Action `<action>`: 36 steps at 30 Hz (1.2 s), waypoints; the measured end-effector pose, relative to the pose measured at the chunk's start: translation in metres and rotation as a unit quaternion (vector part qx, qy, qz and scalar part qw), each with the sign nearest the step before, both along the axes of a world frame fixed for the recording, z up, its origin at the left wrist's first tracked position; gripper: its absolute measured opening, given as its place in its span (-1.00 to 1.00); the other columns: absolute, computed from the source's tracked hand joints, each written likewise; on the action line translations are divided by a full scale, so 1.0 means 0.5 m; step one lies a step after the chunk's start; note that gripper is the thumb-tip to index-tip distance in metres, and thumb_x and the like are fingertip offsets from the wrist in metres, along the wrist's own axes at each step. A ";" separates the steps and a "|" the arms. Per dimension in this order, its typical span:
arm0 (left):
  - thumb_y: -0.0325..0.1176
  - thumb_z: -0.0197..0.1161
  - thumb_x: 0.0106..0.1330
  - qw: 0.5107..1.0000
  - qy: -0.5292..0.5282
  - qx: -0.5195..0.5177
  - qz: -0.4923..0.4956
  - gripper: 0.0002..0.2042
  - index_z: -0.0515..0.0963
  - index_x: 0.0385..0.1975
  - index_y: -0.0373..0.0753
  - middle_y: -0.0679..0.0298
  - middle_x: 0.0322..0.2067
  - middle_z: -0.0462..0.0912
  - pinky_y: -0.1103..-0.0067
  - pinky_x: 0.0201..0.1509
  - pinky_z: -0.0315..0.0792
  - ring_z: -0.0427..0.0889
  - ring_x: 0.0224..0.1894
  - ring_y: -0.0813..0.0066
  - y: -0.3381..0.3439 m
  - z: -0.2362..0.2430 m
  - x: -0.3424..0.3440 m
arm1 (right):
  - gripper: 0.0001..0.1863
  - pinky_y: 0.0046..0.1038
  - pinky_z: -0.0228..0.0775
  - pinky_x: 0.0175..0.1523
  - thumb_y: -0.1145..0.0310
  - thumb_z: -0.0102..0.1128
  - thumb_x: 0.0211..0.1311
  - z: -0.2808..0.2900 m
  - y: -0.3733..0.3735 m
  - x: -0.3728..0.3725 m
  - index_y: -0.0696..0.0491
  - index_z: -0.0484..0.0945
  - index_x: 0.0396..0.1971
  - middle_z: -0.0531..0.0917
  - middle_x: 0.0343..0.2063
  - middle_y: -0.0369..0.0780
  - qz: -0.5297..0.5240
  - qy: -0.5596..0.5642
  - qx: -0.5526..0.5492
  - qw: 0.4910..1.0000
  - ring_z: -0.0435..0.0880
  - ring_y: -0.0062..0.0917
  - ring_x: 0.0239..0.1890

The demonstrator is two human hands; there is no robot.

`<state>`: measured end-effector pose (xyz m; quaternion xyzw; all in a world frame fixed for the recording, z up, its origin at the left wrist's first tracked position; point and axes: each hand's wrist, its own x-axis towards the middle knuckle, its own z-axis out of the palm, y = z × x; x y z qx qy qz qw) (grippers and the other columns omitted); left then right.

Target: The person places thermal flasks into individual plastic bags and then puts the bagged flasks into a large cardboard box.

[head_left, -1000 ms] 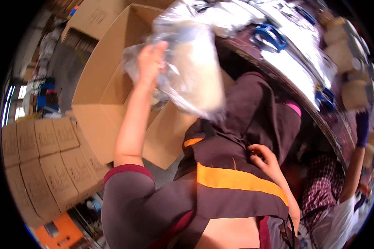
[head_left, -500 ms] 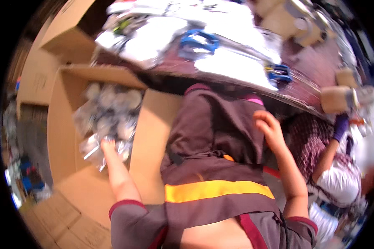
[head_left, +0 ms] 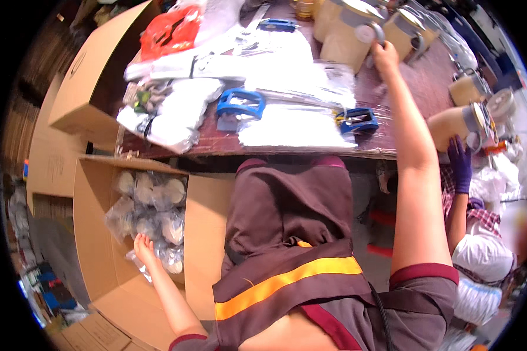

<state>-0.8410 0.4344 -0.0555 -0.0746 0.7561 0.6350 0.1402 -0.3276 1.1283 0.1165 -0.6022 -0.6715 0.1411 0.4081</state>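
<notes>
Out over the table, my right hand (head_left: 385,58) is closed round the grey handle of a large beige jug (head_left: 348,50) with a grey rim. The jug stands upright among others like it. My left hand (head_left: 145,250) is over an open cardboard box (head_left: 93,210) at my left, its fingers apart, with nothing seen held in them. Below and beside it lie several round pale items in clear plastic bags (head_left: 149,196). A loose bag edge shows next to the left wrist.
Stacks of clear plastic bags (head_left: 298,126), two blue tape dispensers (head_left: 240,104) and a red bag (head_left: 170,32) lie on the dark red table (head_left: 216,140). At right, a co-worker's purple-gloved hand (head_left: 461,165) touches another beige jug (head_left: 454,126). Another open carton (head_left: 96,70) stands far left.
My right hand has reached from above my lap to the jug's handle and closed on it. My left hand stays over the box. The view has shifted, showing more of the table.
</notes>
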 end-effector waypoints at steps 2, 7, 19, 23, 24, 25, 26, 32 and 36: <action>-0.27 0.12 0.32 0.994 0.058 -0.013 -0.090 -0.68 0.43 0.02 -0.23 0.23 -0.06 0.55 0.53 0.03 0.37 0.50 -0.01 0.44 0.060 0.060 0.028 | -0.55 -0.33 0.37 -0.06 0.07 0.17 0.17 0.013 -0.064 -0.069 0.15 0.52 -0.13 0.64 -0.24 -0.04 -0.034 0.034 0.119 0.992 0.61 -0.27 -0.16; -0.27 0.06 0.35 0.919 0.108 0.111 -0.363 -0.66 0.39 0.04 -0.31 0.15 -0.11 0.58 0.52 0.07 0.40 0.55 -0.02 0.41 0.357 0.310 0.224 | -0.59 -0.53 0.35 -0.51 0.06 0.21 0.17 0.144 -0.406 -0.120 0.17 0.57 -0.33 0.57 -0.70 -0.25 0.229 0.168 0.015 0.959 0.51 -0.66 -0.65; 0.12 -0.31 0.38 0.671 -0.431 0.307 -0.520 -0.36 0.50 -0.12 -0.41 -0.06 -0.20 0.61 0.31 0.07 0.42 0.59 -0.10 0.11 0.487 0.252 0.440 | -0.64 -0.31 0.36 -0.01 0.13 0.03 0.27 -0.010 -0.691 -0.126 0.11 0.56 -0.17 0.63 -0.22 -0.13 0.319 -0.029 0.018 0.947 0.60 -0.28 -0.13; 0.14 -0.26 0.37 0.647 -0.429 0.379 -0.505 -0.38 0.51 -0.13 -0.36 -0.15 -0.19 0.58 0.22 0.07 0.41 0.56 -0.07 -0.05 0.465 0.216 0.388 | -0.51 -0.26 0.26 0.09 -0.01 0.02 0.23 -0.211 -0.585 -0.192 0.08 0.52 -0.05 0.58 -0.10 -0.14 0.279 -0.228 0.129 0.924 0.52 -0.20 -0.04; 0.16 -0.24 0.36 0.645 -0.427 0.387 -0.503 -0.38 0.51 -0.12 -0.35 -0.17 -0.18 0.58 0.20 0.05 0.42 0.55 -0.06 -0.07 0.458 0.209 0.383 | -0.53 -0.24 0.33 0.01 -0.02 0.04 0.21 -0.216 -0.565 -0.208 0.06 0.55 -0.10 0.59 -0.14 -0.16 0.255 -0.238 0.162 0.923 0.53 -0.20 -0.09; 0.18 -0.22 0.35 0.641 -0.424 0.396 -0.502 -0.37 0.52 -0.12 -0.34 -0.18 -0.18 0.57 0.18 0.04 0.43 0.54 -0.04 -0.09 0.457 0.203 0.381 | -0.55 -0.25 0.35 -0.03 -0.01 0.06 0.19 -0.216 -0.540 -0.227 0.06 0.55 -0.13 0.59 -0.16 -0.16 0.249 -0.246 0.117 0.929 0.53 -0.22 -0.11; 0.16 -0.23 0.36 0.648 -0.426 0.390 -0.496 -0.38 0.51 -0.13 -0.35 -0.18 -0.18 0.57 0.19 0.05 0.42 0.54 -0.05 -0.08 0.451 0.204 0.381 | -0.56 -0.26 0.37 -0.08 0.00 0.09 0.17 -0.214 -0.522 -0.244 0.06 0.56 -0.16 0.59 -0.18 -0.16 0.243 -0.255 0.067 0.934 0.54 -0.24 -0.13; 0.04 -0.24 0.39 0.649 -0.433 0.387 -0.491 -0.46 0.51 -0.15 -0.35 -0.10 -0.19 0.60 0.23 0.05 0.42 0.58 -0.11 -0.01 0.457 0.202 0.386 | -0.77 -0.34 0.40 -0.19 0.24 0.12 0.16 -0.204 -0.493 -0.234 0.11 0.61 -0.43 0.64 -0.43 -0.13 0.308 -0.091 -0.154 0.934 0.60 -0.29 -0.34; -0.01 -0.19 0.39 0.667 -0.435 0.376 -0.474 -0.49 0.44 -0.02 -0.37 -0.08 -0.19 0.59 0.24 0.05 0.44 0.56 -0.05 -0.01 0.469 0.163 0.376 | -0.72 -0.45 0.39 -0.22 0.19 0.21 0.11 -0.195 -0.466 -0.219 0.14 0.62 -0.38 0.64 -0.49 -0.18 0.352 0.005 -0.288 0.891 0.56 -0.52 -0.42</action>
